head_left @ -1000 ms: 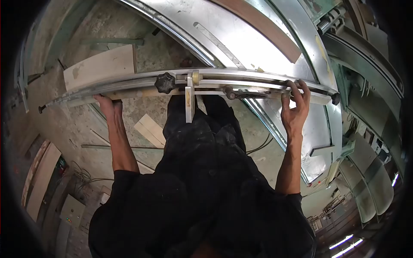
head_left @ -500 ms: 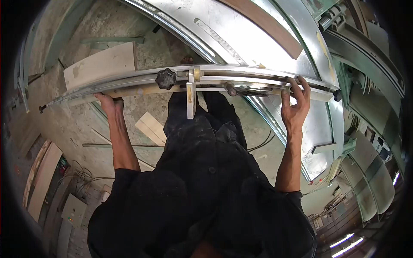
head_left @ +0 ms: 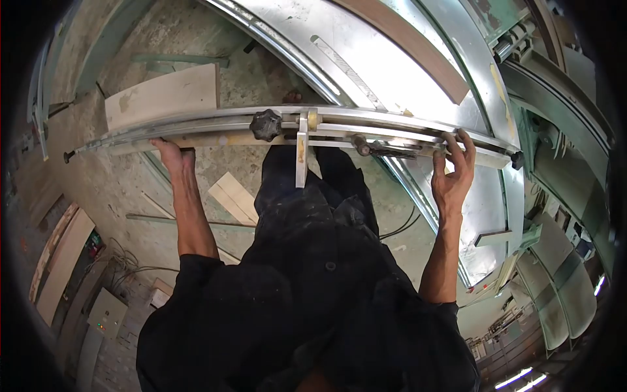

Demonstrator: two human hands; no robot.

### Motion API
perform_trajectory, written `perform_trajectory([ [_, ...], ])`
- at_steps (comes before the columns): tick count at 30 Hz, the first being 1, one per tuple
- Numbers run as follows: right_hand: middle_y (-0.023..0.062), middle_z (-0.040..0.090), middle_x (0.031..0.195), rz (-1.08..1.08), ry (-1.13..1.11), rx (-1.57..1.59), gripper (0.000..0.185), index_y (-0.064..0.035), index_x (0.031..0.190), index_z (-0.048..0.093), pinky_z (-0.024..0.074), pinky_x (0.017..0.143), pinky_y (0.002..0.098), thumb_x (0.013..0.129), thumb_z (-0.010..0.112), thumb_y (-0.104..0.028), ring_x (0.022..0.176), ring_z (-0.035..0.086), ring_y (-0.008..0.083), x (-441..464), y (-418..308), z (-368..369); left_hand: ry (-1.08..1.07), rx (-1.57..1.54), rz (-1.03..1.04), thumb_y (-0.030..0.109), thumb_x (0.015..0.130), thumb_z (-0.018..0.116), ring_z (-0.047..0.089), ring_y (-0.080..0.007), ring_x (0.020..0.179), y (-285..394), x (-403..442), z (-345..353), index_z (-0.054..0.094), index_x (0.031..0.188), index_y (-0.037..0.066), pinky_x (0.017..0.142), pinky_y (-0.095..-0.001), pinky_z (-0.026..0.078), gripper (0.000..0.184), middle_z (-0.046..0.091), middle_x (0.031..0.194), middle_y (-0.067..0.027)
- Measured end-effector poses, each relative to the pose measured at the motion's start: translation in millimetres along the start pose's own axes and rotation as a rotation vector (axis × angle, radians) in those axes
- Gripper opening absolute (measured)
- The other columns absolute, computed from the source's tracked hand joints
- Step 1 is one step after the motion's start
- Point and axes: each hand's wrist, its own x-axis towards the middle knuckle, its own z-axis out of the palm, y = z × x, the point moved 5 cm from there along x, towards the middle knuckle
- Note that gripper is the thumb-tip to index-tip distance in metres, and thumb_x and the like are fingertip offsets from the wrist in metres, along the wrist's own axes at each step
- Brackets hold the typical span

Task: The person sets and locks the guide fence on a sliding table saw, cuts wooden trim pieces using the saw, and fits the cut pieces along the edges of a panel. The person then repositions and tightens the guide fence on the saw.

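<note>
A long metal saw fence [head_left: 215, 119] lies across the view at about waist height, in front of my dark clothing. My left hand [head_left: 174, 159] grips its near, lower edge toward the left end; part of the fingers is hidden beneath. Near the right end, my right hand [head_left: 454, 175] has its fingers curled over the rail and its thumb at the near side. Between the hands the fence carries a black star knob [head_left: 266, 125], a metal stop arm [head_left: 301, 161] pointing toward me, and a dark clamp lever [head_left: 392, 151].
A shiny metal machine table [head_left: 418, 72] with a slot stretches under the fence's right part, a brown board [head_left: 418, 52] on it. Pale boards [head_left: 163, 98] stand at the left, and another pale board [head_left: 234, 198] lies on the floor. Cables [head_left: 127, 264] and a control box [head_left: 108, 313] are lower left.
The whole view has shifted slightly, so the fence, hands and surroundings appear a little lower and to the right. Both hands keep their grip on the fence.
</note>
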Motion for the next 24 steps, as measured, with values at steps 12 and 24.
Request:
perform_trajectory([
  [12,0.0197,0.05,0.148,0.032,0.007,-0.028,0.046,-0.0044,0.126,0.067,0.0473,0.108,0.0467,0.081,0.068,0.003,0.135,0.051,0.0379,0,-1,6,0.051,0.043,-0.038,0.063,0.106,0.027,0.036,-0.0302,0.145,6,-18,9,0.03,0.158,0.016,0.12,-0.0512,0.032,0.07,0.033,0.161,-0.0063],
  [24,0.0205,0.052,0.145,-0.005,0.044,-0.095,0.039,0.0001,0.123,0.068,0.0521,0.101,0.0426,0.084,0.064,0.0,0.129,0.055,0.0369,5,-4,7,-0.026,0.043,-0.054,0.064,0.104,0.034,0.034,-0.0296,0.146,6,-7,5,0.032,0.157,0.017,0.12,-0.0525,0.031,0.07,0.032,0.162,-0.0063],
])
